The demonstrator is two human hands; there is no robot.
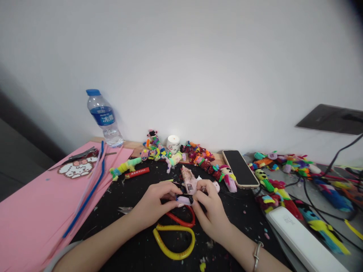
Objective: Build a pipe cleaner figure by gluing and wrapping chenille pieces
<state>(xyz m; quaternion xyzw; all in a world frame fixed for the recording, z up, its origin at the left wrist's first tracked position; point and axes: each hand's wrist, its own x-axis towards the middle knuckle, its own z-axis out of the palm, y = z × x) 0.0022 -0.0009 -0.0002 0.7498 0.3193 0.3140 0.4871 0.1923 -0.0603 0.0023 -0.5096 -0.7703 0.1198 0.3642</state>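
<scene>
Lilac piece (184,201) (black-topped) — in a narrow pinch of left fingers (168,206) and right fingers (202,197)

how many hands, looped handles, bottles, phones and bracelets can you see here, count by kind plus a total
Hands: 2 (left hand, right hand)
Looped handles: 2 (red loop, yellow loop)
Bottles: 1 (blue-capped bottle)
Phones: 1 (black-screened phone)
Bracelets: 1 (silvery bracelet)
Total: 7

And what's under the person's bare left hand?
The left hand hides whatever is directly beneath; a silver metal tip shows beside the wrist, a glossy red loop near the thumb.
</scene>
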